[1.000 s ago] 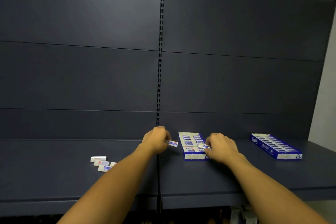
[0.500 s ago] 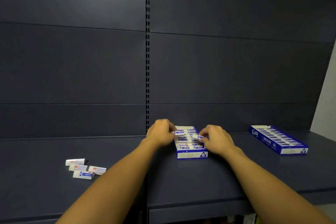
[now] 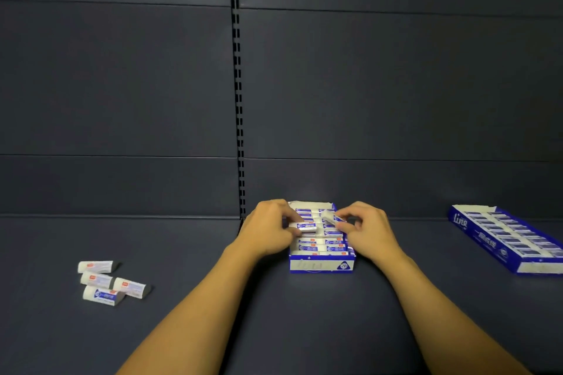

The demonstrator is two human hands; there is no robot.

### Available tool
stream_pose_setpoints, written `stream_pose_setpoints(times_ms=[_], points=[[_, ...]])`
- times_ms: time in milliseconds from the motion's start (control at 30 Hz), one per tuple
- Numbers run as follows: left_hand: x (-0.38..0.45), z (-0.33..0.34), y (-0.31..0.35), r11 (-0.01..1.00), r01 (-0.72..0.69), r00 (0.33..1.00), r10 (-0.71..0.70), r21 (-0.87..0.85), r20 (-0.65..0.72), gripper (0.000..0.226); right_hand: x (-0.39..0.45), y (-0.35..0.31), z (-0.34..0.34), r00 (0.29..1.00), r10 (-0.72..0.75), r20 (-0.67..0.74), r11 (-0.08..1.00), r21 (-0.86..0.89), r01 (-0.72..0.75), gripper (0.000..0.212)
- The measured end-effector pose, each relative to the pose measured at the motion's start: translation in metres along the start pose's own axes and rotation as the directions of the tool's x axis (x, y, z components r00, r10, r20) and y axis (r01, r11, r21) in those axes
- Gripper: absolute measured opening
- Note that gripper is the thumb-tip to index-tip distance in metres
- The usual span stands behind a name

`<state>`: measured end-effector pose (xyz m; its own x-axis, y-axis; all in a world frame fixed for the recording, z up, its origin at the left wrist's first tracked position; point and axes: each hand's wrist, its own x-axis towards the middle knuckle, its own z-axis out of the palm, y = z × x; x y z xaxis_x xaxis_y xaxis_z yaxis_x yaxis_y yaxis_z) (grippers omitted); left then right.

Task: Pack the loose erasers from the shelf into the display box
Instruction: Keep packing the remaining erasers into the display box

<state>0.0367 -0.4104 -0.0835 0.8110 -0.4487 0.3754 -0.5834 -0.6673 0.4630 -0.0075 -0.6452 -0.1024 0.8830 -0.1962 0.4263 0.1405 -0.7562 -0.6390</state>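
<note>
A blue and white display box (image 3: 321, 265) stands on the dark shelf at centre, holding rows of wrapped erasers. My left hand (image 3: 268, 230) pinches a white eraser (image 3: 303, 226) over the box's left column. My right hand (image 3: 367, 230) pinches another eraser (image 3: 330, 216), tilted, above the right column near the back. Several loose erasers (image 3: 105, 283) lie in a small cluster on the shelf at the left, away from both hands.
A second, longer blue display box (image 3: 484, 240) full of erasers lies at an angle on the shelf's right side. The dark shelf back panel rises right behind the box, with a slotted upright (image 3: 237, 100) at centre.
Both hands have moved over the display box with their erasers, the left one coming in from the box's left side. The camera has tilted down and come closer.
</note>
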Motion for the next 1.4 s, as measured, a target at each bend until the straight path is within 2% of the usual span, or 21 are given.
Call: stream_pose_setpoints(times_ms=[67, 200, 367, 700, 967, 1400], points=[[0.000, -0.002, 0.000, 0.998, -0.021, 1.000, 0.021, 0.056, 0.010, 0.021, 0.001, 0.002, 0.003, 1.000, -0.017, 0.006, 1.000, 0.018, 0.017, 0.018], [-0.001, -0.004, 0.006, 0.986, -0.066, 0.998, 0.064, 0.152, 0.017, 0.026, 0.002, 0.000, 0.001, 0.990, -0.133, 0.055, 0.988, -0.067, 0.136, 0.018], [-0.004, 0.001, 0.013, 0.974, -0.080, 0.995, 0.064, 0.212, 0.083, 0.030, 0.002, -0.001, -0.005, 0.980, -0.184, 0.072, 0.969, -0.153, 0.193, 0.020], [-0.007, 0.005, 0.014, 0.965, -0.081, 0.996, 0.068, 0.250, 0.063, 0.033, -0.003, -0.005, -0.010, 0.967, -0.183, 0.179, 0.950, -0.220, 0.220, 0.027], [-0.009, 0.003, 0.021, 0.954, -0.086, 0.996, 0.081, 0.288, 0.032, 0.026, -0.007, -0.010, -0.013, 0.968, -0.142, 0.206, 0.942, -0.271, 0.196, 0.033], [-0.007, 0.006, 0.016, 0.973, -0.076, 0.997, 0.070, 0.217, 0.037, 0.022, -0.009, -0.012, -0.015, 0.963, -0.161, 0.214, 0.932, -0.288, 0.220, 0.036]])
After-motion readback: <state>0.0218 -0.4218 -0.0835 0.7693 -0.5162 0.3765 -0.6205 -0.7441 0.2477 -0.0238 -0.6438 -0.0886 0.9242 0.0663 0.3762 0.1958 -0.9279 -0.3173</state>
